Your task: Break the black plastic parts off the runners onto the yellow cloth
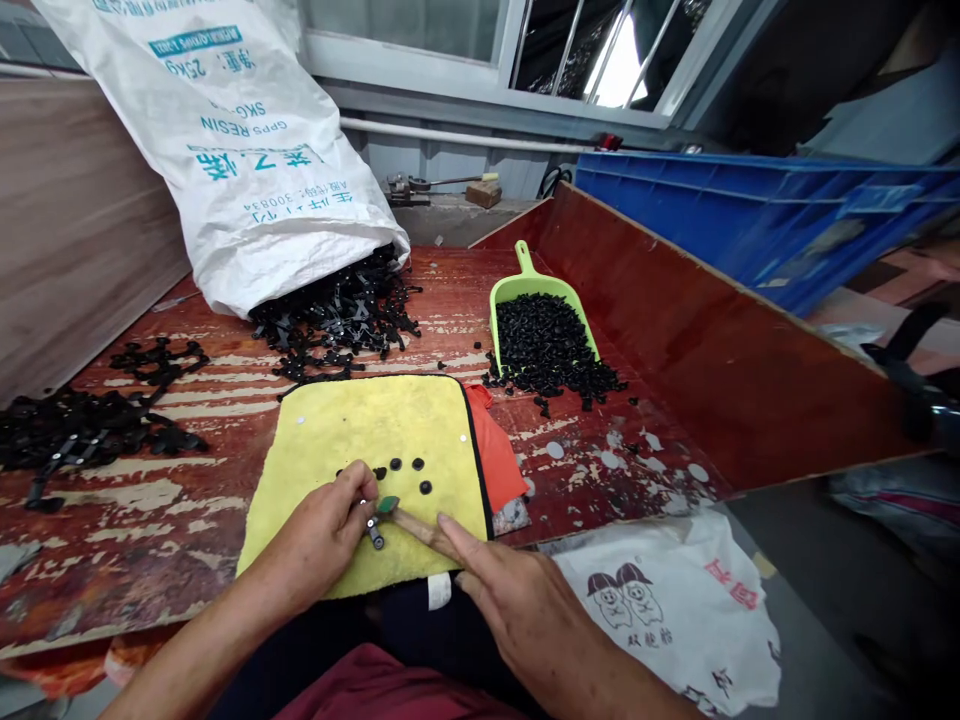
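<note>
In the head view, the only one you have, your left hand [322, 530] has its thumb and fingers pinched closed on a black part [377, 541], over the yellow cloth [300, 515]. The piece is partly hidden by your fingertips; what shows pokes out below them, its visible length slanting down toward your body and a little to the right. Your right hand [525, 600] is closed round a slim tool [421, 531], whose shaft runs from your fingers up and leftward to a green tip [388, 504]. That tip lies just right of your left fingertips and just above the exposed end of the part, so the shaft slants across toward it from the right. Whether tip and part touch, you cannot tell from here. Your left hand is the nearer one, being on the part itself; your right reaches it only through the tool. Just beyond the tip, small black discs [426, 487] lie apart on the cloth, and farther off to the right sits a green dustpan [524, 258] heaped with small black pieces [544, 335].
</note>
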`<state>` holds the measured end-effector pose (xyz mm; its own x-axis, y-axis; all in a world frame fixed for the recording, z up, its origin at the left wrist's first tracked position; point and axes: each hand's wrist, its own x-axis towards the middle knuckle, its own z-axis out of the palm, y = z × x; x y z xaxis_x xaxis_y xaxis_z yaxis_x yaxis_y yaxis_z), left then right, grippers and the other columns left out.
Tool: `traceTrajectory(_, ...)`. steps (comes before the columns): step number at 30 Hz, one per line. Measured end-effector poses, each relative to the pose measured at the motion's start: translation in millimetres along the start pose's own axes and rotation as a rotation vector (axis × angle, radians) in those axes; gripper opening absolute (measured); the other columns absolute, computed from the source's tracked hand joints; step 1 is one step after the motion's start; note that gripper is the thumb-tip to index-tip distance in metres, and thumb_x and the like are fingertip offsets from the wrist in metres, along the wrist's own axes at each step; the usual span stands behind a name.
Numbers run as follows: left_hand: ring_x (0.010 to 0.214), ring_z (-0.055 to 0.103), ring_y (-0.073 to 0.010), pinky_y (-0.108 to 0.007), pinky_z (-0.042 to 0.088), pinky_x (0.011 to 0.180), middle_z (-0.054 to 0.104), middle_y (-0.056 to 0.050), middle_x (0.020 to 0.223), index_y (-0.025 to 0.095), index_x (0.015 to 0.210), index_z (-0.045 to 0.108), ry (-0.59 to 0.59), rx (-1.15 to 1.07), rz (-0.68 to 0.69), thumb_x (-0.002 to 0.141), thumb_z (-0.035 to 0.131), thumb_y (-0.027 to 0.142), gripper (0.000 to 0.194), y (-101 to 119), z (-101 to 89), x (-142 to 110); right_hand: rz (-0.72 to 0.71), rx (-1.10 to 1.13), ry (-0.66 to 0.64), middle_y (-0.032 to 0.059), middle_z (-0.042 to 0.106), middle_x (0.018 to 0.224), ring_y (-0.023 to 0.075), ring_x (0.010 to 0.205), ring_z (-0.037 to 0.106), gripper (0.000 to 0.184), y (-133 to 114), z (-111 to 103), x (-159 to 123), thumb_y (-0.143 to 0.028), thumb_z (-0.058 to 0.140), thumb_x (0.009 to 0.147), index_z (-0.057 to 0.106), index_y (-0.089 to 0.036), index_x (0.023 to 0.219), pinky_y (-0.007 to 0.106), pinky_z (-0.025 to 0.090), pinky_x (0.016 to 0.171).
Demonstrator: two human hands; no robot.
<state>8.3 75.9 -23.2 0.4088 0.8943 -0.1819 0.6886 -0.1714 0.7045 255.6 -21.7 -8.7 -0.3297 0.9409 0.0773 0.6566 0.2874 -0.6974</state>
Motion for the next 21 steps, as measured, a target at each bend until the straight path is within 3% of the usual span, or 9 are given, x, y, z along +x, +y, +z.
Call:
traceTrajectory(2, 0.072, 0.055, -0.0213, -0.033, 0.039, 0.070, 0.055, 0.002, 0.074, 0.026, 0.087, 0.043, -0.003, 0.002, -0.009, 0.092, 0.041, 0.028, 0.006, 1.1, -0.6, 0.5, 0.020, 0.031, 0.008, 0.0024, 0.068, 0.128, 0.0212, 0.108, 0.069, 0.058, 2.5, -3.6, 2.2, -0.017, 0.045, 0.097, 0.036, -0.034, 0.152, 0.033, 0.056, 0.091)
traceTrajectory(6, 0.079, 0.058, -0.0214, -0.033, 0.041, 0.074, 0.060, 0.000, 0.083, 0.024, 0.093, 0.052, -0.021, -0.115, -0.034, 0.095, 0.041, 0.038, 0.018, 4.5, -5.4, -3.0, 0.137, -0.050, 0.190, 0.0053, 0.061, 0.137, 0.0217, 0.118, 0.062, 0.048, 31.0, -32.7, 10.3, -0.025, 0.043, 0.100, 0.043, -0.029, 0.148, 0.034, 0.051, 0.097)
traceTrajectory(9, 0.061, 0.050, -0.0160, -0.028, 0.040, 0.059, 0.053, 0.004, 0.073, 0.024, 0.099, 0.054, -0.089, -0.308, -0.129, 0.091, 0.047, 0.052, 0.029, 5.3, -10.2, -8.3, 0.267, -0.286, 0.239, 0.0066, 0.069, 0.118, 0.0223, 0.102, 0.065, 0.038, 66.4, -56.0, 18.1, -0.025, 0.042, 0.100, 0.055, -0.024, 0.135, 0.033, 0.051, 0.084)
traceTrajectory(12, 0.053, 0.043, -0.0123, -0.025, 0.038, 0.052, 0.044, 0.007, 0.067, 0.024, 0.097, 0.052, -0.065, -0.464, -0.191, 0.085, 0.055, 0.055, 0.033, 4.0, -13.5, -11.1, 0.309, -0.436, 0.245, 0.0087, 0.068, 0.105, 0.0249, 0.094, 0.061, 0.034, 86.7, -64.5, 25.9, -0.021, 0.049, 0.094, 0.061, -0.020, 0.126, 0.035, 0.047, 0.081)
traceTrajectory(15, 0.059, 0.050, -0.0138, -0.026, 0.042, 0.059, 0.046, 0.007, 0.065, 0.023, 0.092, 0.050, 0.000, -0.462, -0.163, 0.085, 0.058, 0.052, 0.031, 3.5, -14.7, -10.6, 0.279, -0.501, 0.340, 0.0127, 0.061, 0.114, 0.0289, 0.103, 0.053, 0.032, 74.0, -54.8, 35.8, -0.021, 0.054, 0.093, 0.062, -0.019, 0.124, 0.041, 0.040, 0.088)
traceTrajectory(17, 0.064, 0.054, -0.0151, -0.027, 0.044, 0.064, 0.050, 0.006, 0.067, 0.023, 0.093, 0.051, 0.011, -0.430, -0.140, 0.087, 0.056, 0.052, 0.030, 5.0, -14.0, -9.0, 0.165, -0.474, 0.361, 0.0093, 0.062, 0.108, 0.0265, 0.102, 0.051, 0.022, 52.7, -39.8, 45.2, -0.020, 0.054, 0.095, 0.067, -0.022, 0.112, 0.040, 0.036, 0.088)
traceTrajectory(19, 0.068, 0.056, -0.0162, -0.029, 0.047, 0.068, 0.051, 0.005, 0.071, 0.024, 0.096, 0.051, 0.002, -0.428, -0.143, 0.089, 0.053, 0.053, 0.030, 8.0, -12.3, -6.8, 0.024, -0.371, 0.297, 0.0044, 0.063, 0.098, 0.0229, 0.097, 0.051, 0.012, 31.1, -20.6, 56.6, -0.022, 0.059, 0.094, 0.069, -0.024, 0.099, 0.038, 0.035, 0.088)
traceTrajectory(21, 0.068, 0.058, -0.0167, -0.030, 0.051, 0.068, 0.050, 0.005, 0.073, 0.024, 0.096, 0.050, -0.010, -0.434, -0.157, 0.089, 0.052, 0.054, 0.031, 11.2, -10.4, -4.8, -0.028, -0.296, 0.242, 0.0015, 0.063, 0.093, 0.0209, 0.093, 0.050, 0.005, 15.5, -0.5, 67.8, -0.025, 0.066, 0.091, 0.071, -0.026, 0.093, 0.036, 0.033, 0.086)
